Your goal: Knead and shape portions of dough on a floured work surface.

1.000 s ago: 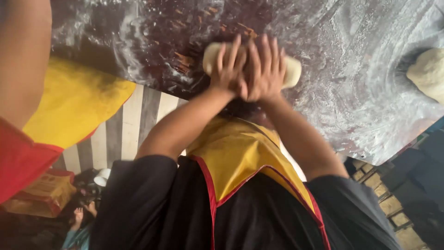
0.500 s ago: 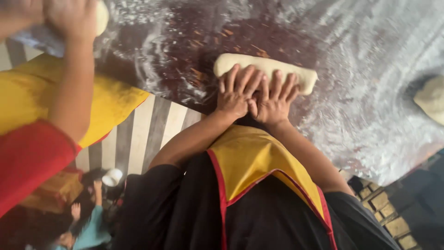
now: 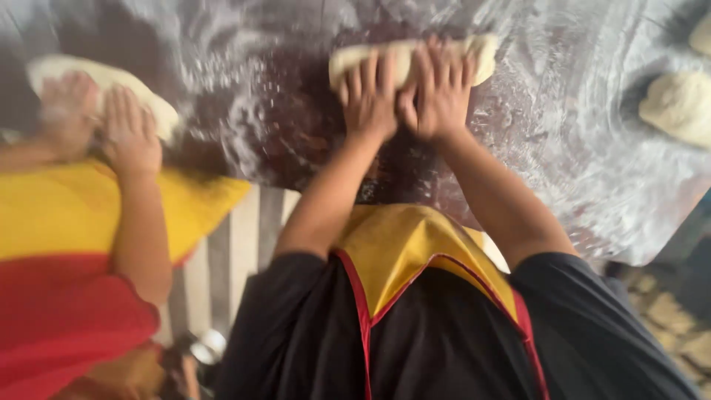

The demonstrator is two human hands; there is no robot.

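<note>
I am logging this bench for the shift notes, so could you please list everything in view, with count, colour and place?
Dough log: one, pale cream, on the table under the person's two hands.
Second dough piece: one, pale, far left, under a co-worker's hands.
Dough balls: at least two, pale, at the right edge, one cut off by the frame.
Table: one, dark, dusted with white flour.
Co-worker's clothing: yellow and red, lower left.
Apron: one, yellow with red trim, over a black shirt.
Left hand: flat on the dough log.
Right hand: flat on the dough log, beside the left.
</note>
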